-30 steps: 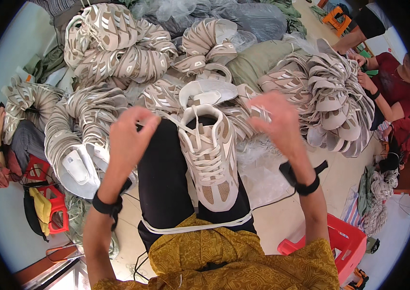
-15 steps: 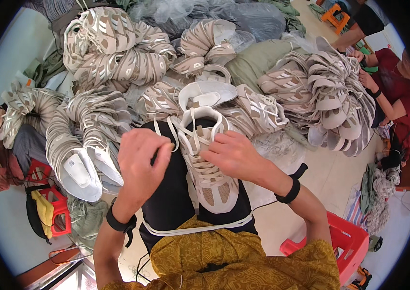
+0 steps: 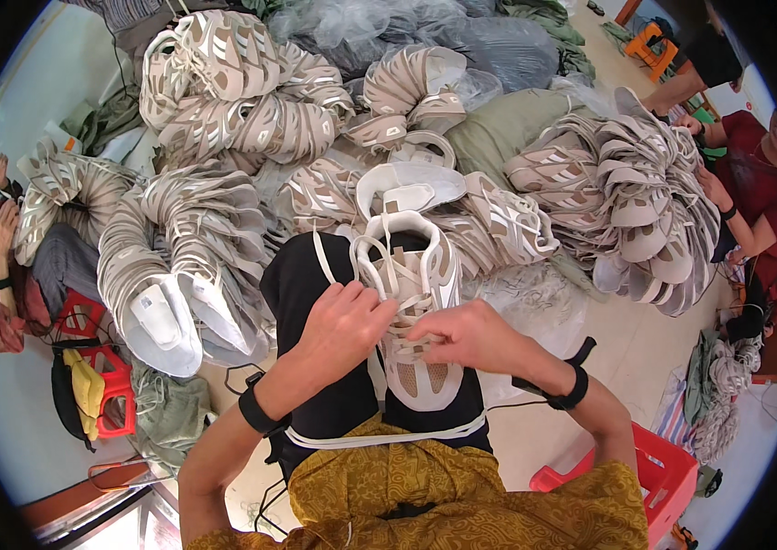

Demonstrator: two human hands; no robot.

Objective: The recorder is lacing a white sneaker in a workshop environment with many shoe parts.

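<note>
A beige and white shoe upper (image 3: 424, 383) with a mesh toe rests on my black-clad lap, its toe pointing toward me. White shoelace (image 3: 404, 323) zigzags across its front, and a loose length loops up beside the collar. My left hand (image 3: 343, 328) is closed at the upper's left edge, with the loose lace running into its fingers. Over the lacing from the right comes my right hand (image 3: 476, 337), its fingers curled and thumb bent in. What the right fingertips pinch, if anything, is hidden.
Bunched shoe uppers (image 3: 205, 215) are heaped ahead and to the left, with another bundle (image 3: 636, 174) at the right. Co-workers sit at both sides. A red plastic stool (image 3: 654, 467) stands at my lower right. Grey plastic bags (image 3: 498, 50) lie at the back.
My left hand has come down and right, from above my thigh to the shoe upper's edge. My right hand has shifted slightly right and lower along the lacing.
</note>
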